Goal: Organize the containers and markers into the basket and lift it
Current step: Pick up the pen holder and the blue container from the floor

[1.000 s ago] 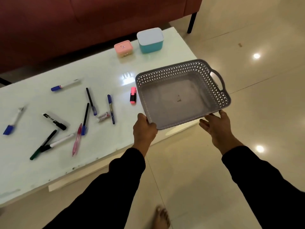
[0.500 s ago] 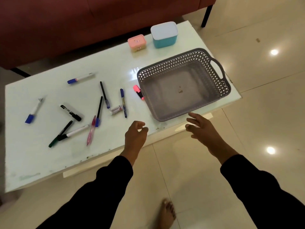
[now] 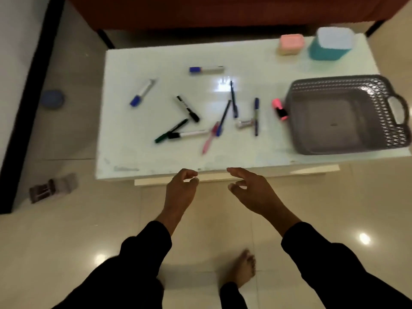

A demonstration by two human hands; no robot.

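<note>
The table had a glossy, pale, rectangular top. The basket, a grey plastic tray with lattice-perforated walls, a smooth solid floor and a loop handle, rested on the right end of the table with nothing inside. A short pink highlighter lay touching or just beside the basket's left wall; the blur prevented a firmer reading.

The markers, slim cylindrical barrels with black, blue, green and pink caps, lay scattered flat across the middle of the table, several crossing one another.

At the far right corner stood two rounded-corner containers: a low pink container and, just beside it, a taller teal container with a pale lid.

The left hand and the right hand hovered at the near table edge. Both held nothing; the fingers were loosely curled and apart.
</note>
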